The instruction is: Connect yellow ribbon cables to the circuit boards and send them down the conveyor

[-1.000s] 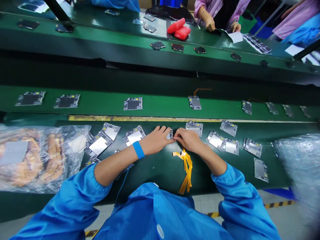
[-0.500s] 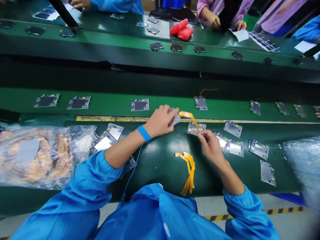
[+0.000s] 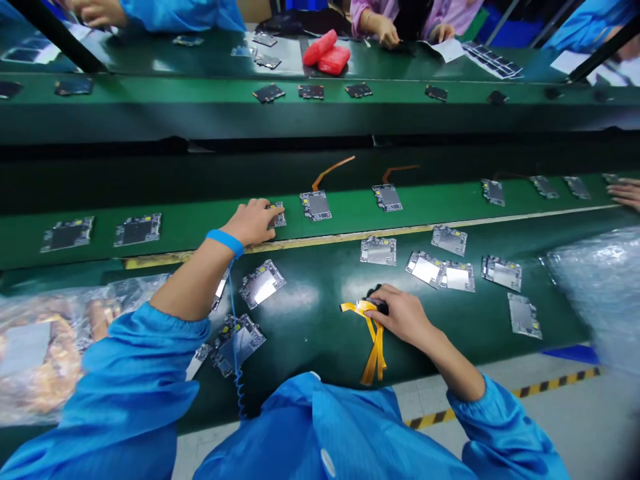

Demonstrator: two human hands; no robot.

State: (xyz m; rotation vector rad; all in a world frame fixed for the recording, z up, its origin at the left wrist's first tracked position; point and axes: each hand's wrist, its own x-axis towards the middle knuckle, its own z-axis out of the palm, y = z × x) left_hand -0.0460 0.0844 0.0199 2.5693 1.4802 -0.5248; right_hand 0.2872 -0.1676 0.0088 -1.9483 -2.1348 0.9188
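Observation:
On the green belt, my left hand (image 3: 253,223), with a blue wrist strap (image 3: 226,241), has its fingers closed on a circuit board (image 3: 278,214), mostly covered by the hand. Just right of it lies a circuit board (image 3: 316,206) with an orange flex cable (image 3: 331,172) sticking out toward the back. My right hand (image 3: 403,315) pinches at the top of a small bundle of yellow-orange flex cables (image 3: 375,350) lying on the table. A dark thing beside those fingertips is too unclear to name.
Loose circuit boards lie right of my hands (image 3: 379,251) and near my left forearm (image 3: 263,283). Clear plastic bags (image 3: 30,353) sit at far left, plastic wrap (image 3: 600,287) at far right. Another person's hand (image 3: 627,192) reaches the belt. Co-workers sit across, near red packets (image 3: 334,59).
My left hand released the board with its flex cable onto the belt and moved left to another board. My right hand left that cable and came down to the bundle. The view shifted.

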